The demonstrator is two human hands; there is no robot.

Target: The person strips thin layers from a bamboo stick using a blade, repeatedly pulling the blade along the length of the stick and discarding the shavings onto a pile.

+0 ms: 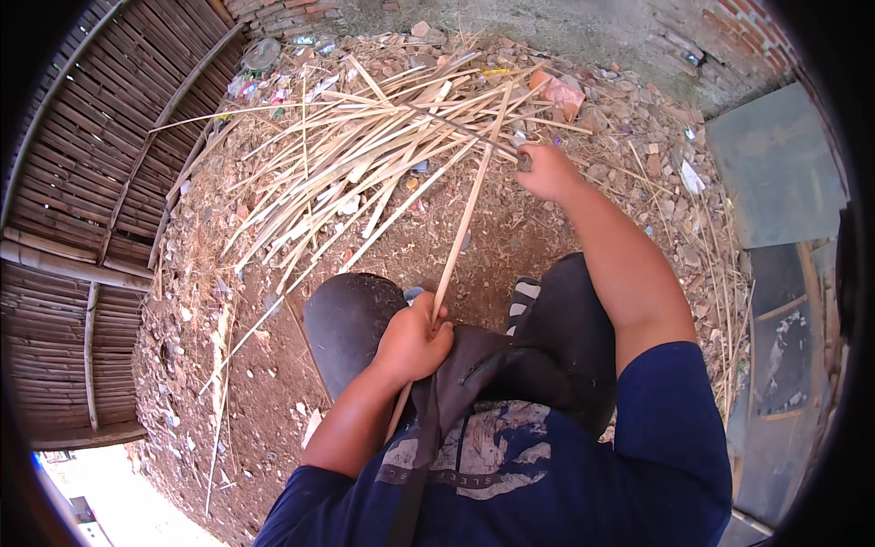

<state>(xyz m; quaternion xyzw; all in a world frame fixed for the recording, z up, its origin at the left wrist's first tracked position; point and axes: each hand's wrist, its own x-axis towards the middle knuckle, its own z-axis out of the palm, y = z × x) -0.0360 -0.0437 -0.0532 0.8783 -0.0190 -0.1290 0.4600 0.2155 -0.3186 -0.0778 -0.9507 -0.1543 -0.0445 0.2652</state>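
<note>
My left hand [415,340] is closed round a long pale bamboo strip [467,214] near my lap. The strip slants up and away from me, and its lower end runs back beside my body. In my closed right hand [549,173], farther off and to the right, is a long thin-bladed knife [460,128]. Its dark handle end shows at the fist, and the narrow blade points to the far left. The blade crosses the strip in this view; whether they touch I cannot tell. Past the blade, a loose pile of split bamboo strips [333,187] covers the ground.
A slatted bamboo wall [91,164] stands on the left, and a plastered brick wall [592,41] at the back. Grey panels [775,169] lean at the right. Rubble, shavings and litter cover the dirt ground [273,365]. An orange-red wrapper [558,94] lies beyond the pile.
</note>
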